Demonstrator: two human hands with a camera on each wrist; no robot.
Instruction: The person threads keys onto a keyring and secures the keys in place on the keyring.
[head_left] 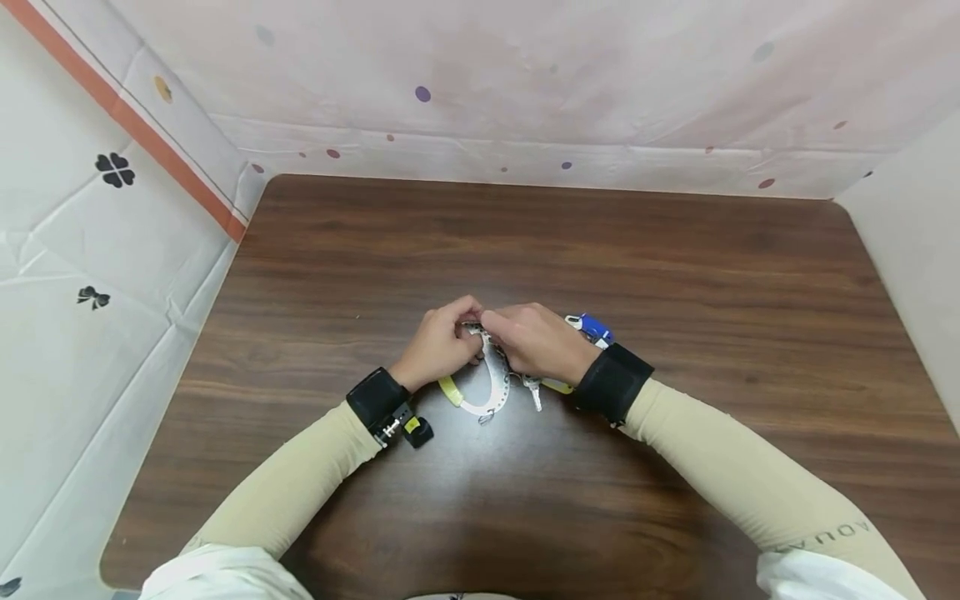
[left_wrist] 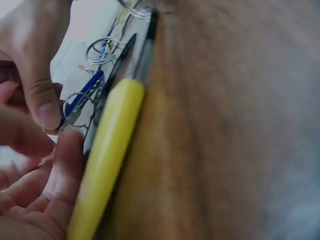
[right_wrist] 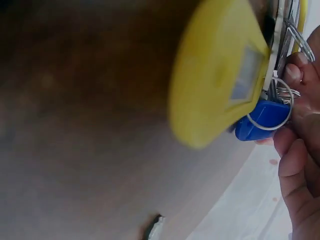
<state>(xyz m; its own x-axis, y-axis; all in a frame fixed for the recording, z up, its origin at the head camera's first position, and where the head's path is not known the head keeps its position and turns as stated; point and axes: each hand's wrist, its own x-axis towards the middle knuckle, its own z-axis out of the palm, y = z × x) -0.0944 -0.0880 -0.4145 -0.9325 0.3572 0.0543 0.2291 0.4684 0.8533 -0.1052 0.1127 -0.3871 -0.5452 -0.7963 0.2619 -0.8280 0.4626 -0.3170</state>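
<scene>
A large horseshoe-shaped key ring (head_left: 497, 385) of silvery metal, with a yellow grip section (left_wrist: 112, 150), lies under both hands. My left hand (head_left: 438, 343) grips its far end, fingers curled and thumb inside the curve. Beside it, my right hand (head_left: 538, 337) pinches a small split ring (left_wrist: 75, 102) between thumb and fingers, right at the left fingertips. More split rings (left_wrist: 102, 50) hang along the big ring. A blue key tag (right_wrist: 265, 120) and a yellow key tag (right_wrist: 210, 85) with a label window show near the right hand; its palm hides part of the bunch.
A silver key (head_left: 534, 393) sticks out below the right hand onto the brown wooden table (head_left: 375, 242). Another blue tag end (head_left: 596, 327) shows past the right wrist. Patterned white sheeting (head_left: 525, 100) borders the table at the back and left.
</scene>
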